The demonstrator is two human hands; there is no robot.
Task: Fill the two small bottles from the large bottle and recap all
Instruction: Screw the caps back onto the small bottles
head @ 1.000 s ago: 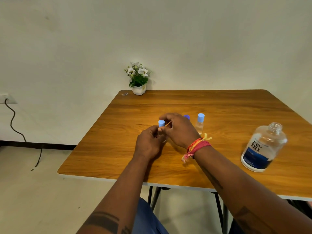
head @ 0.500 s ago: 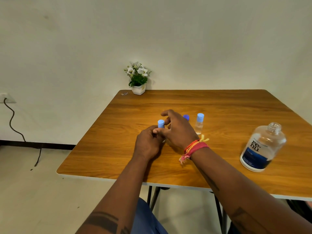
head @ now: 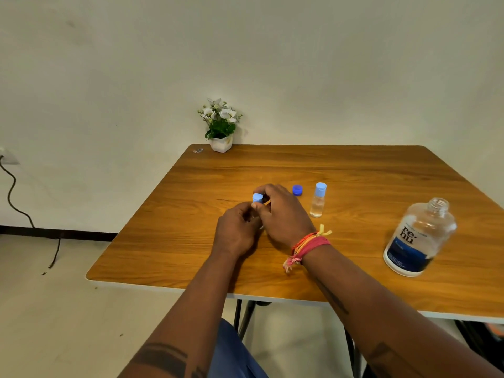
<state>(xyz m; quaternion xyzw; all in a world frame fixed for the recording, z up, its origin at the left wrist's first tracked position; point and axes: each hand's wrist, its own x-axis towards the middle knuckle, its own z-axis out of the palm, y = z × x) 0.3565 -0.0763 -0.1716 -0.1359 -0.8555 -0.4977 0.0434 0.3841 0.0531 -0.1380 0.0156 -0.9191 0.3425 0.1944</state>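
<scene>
Small bottle (head: 255,214) stands near the middle of the wooden table (head: 354,173), almost wholly hidden between two hands, with only its light blue cap (head: 257,198) showing above them. The left hand (head: 236,232) wraps its curled fingers round the bottle's body from the near side. The right hand (head: 282,214) reaches over from the right, and its thumb and fingers close on the light blue cap (the exact fingertip contact is partly hidden by the hand itself). A bundle of red, pink and yellow threads (head: 308,245) is tied round the right wrist.

Just to the right of the right hand stands the second small bottle (head: 318,200), upright, capped in light blue, with clear liquid inside. Beside it, toward the left, a dark blue cap (head: 297,190) lies on the table, apart from both small bottles. The large bottle (head: 418,238) stands well apart near the right edge, its neck open, its blue label facing the camera.

A small potted plant (head: 220,124) with white flowers sits at the far left corner of the table.
</scene>
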